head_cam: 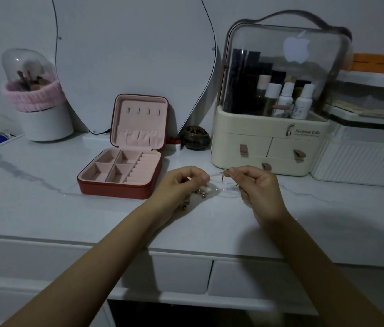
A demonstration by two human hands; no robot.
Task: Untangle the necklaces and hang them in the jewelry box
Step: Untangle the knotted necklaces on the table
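A red jewelry box [117, 187] with pink lining stands open on the marble tabletop, its upright lid showing a row of small hooks [143, 111] with nothing on them. To its right, my left hand [181, 185] and my right hand [257, 190] hold a thin tangled necklace chain [219, 179] between them, just above the table. Each hand pinches the chain with fingertips. A clump of chain and small charms [200, 193] hangs below my left hand. Fine details of the chain are dim and blurred.
A cream cosmetics organizer [269, 149] with drawers stands right behind my right hand. A white ribbed box [361, 161] sits far right. A dark round ornament [195, 138] lies beside the jewelry box lid. A mirror [134, 55] leans on the wall; a brush holder [42, 119] stands far left.
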